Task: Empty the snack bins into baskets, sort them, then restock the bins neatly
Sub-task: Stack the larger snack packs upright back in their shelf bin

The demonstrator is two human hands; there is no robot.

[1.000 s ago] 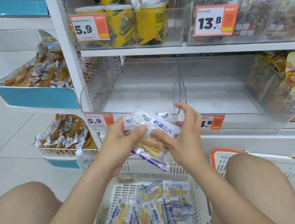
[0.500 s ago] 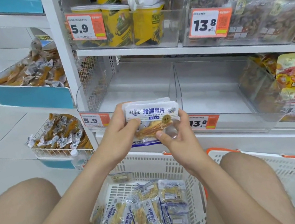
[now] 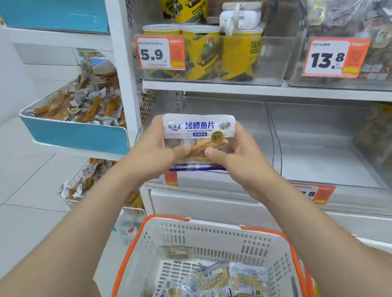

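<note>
clear bin [image 3: 252, 117] behind hands [image 3: 156, 152] [image 3: 239, 157] gripping fish packets [image 3: 199, 128]

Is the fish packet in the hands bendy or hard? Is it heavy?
Probably bendy: the cod packet is thin plastic film. Likely light: the left hand and right hand just pinch it by its edges. Its glossy film may be slippery.
</note>
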